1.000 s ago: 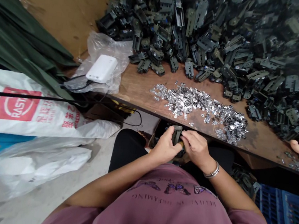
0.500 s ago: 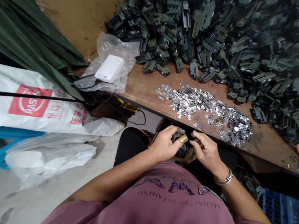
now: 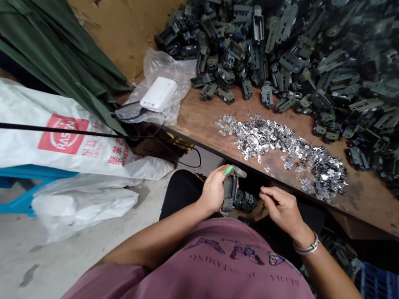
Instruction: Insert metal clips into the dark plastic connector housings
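At the far left, folded dull-green cloth (image 3: pixel 52 49) hangs above a white sack (image 3: pixel 19 108) printed in red, with a crinkled translucent bag (image 3: pixel 83 208) lower down. Next, a rounded white box (image 3: pixel 159 94) lies on clear, wrinkled film (image 3: pixel 152 63). On the scuffed brown bench (image 3: pixel 194 115), thin shiny metal clips (image 3: pixel 262 138) spread in a loose heap; behind them dark grey-green parts (image 3: pixel 298 59), oblong and slotted, are piled high. Blue lattice crates (image 3: pixel 374 292) stand at lower right.

The bench's front edge slants down to the right. Bare wood lies between clips and pile, narrowing rightward. Below that edge, a gap opens above the lap, giving both hands room.

The left hand (image 3: pixel 213 189) grips one dark slotted part (image 3: pixel 230 192) in this gap. The right hand (image 3: pixel 281 207), apart from it, is narrow, thumb and fingertips drawn together; whether something small sits between them, I cannot tell.
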{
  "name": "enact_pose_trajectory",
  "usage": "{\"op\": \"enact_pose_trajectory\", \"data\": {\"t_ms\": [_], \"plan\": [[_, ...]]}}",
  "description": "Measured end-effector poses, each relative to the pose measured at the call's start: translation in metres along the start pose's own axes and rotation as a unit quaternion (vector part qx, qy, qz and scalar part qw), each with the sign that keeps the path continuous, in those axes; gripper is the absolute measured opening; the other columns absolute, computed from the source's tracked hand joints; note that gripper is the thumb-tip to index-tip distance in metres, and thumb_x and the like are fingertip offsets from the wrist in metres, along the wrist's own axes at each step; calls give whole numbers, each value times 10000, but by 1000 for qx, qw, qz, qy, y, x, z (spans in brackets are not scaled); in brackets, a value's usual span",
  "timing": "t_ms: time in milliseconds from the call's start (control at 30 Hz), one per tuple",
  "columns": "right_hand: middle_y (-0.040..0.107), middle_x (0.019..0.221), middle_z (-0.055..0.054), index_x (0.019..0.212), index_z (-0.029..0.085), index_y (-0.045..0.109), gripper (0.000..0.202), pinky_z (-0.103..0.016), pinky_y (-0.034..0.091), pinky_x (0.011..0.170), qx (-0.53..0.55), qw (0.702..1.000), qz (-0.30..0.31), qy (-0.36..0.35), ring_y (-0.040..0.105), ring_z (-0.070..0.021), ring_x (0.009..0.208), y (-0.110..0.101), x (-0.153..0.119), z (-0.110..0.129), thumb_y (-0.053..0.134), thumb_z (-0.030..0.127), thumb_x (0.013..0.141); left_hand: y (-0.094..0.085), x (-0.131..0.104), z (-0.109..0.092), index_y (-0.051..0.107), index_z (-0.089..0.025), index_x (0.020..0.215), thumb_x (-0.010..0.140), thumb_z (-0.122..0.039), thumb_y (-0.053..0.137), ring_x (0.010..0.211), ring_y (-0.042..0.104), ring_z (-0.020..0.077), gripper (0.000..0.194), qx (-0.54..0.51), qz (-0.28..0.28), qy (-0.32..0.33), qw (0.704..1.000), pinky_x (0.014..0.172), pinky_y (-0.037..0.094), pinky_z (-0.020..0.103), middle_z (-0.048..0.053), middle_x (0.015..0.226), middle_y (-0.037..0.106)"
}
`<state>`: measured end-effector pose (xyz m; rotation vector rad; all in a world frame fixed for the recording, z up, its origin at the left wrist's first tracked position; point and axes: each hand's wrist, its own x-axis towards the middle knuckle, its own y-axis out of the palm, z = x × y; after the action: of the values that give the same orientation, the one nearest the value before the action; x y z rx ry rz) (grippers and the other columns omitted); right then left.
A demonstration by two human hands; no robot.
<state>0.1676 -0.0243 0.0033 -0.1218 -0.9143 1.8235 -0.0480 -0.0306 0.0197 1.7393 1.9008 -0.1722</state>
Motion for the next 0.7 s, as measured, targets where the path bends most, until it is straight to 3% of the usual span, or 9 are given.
{"op": "enact_pose_trajectory", "data": {"t_ms": [100, 200, 333, 467, 600, 700], "plan": [[747, 833, -59, 995, 233, 718, 155, -321, 568, 668, -3, 1000, -9, 19, 705, -189, 724, -10, 2, -6, 586, 261, 919, 4, 1, 0, 572, -185, 757, 776, -594, 510, 530, 515, 152, 414, -62, -13, -39, 997, 487, 443, 288, 24, 642, 574], [756, 829, -56, 955, 236, 731, 159, -349, 576, 685, -25, 997, -37, 65, 708, -201, 712, -27, 6, -23, 606, 316, 896, 5, 3, -3, 572, -194, 799, 705, -596, 618, 510, 504, 133, 415, -87, 32, -36, 995, 484, 447, 270, -5, 621, 563], [747, 807, -57, 975, 195, 722, 247, -355, 564, 667, -59, 982, -94, 152, 684, -192, 651, -59, 20, -69, 589, 378, 876, -3, 13, 3, 570, -191, 681, 697, -463, 703, 456, 385, 93, 304, 90, 139, -20, 986, 453, 339, 223, -40, 527, 473], [738, 906, -101, 1041, 137, 693, 320, -377, 549, 767, -154, 955, -146, 208, 675, -215, 761, -98, 50, -117, 559, 354, 846, -11, 40, 30, 489, -199, 560, 761, -406, 558, 527, 381, 124, 297, 233, 200, 28, 951, 486, 302, 233, -27, 540, 430], [679, 1125, -190, 1196, 79, 620, 419, -410, 493, 903, -319, 899, -149, 261, 643, -279, 992, -126, 89, -145, 558, 282, 835, -14, 70, 61, 412, -218, 526, 772, -414, 466, 624, 447, 174, 319, 340, 131, 71, 929, 629, 391, 289, -2, 574, 451], [638, 1199, -205, 1232, 92, 593, 440, -415, 464, 938, -397, 862, -112, 295, 606, -315, 1100, -131, 115, -154, 583, 298, 844, -11, 84, 74, 457, -225, 627, 813, -487, 429, 779, 534, 235, 323, 366, 78, 75, 924, 777, 429, 355, 35, 704, 539]]}}
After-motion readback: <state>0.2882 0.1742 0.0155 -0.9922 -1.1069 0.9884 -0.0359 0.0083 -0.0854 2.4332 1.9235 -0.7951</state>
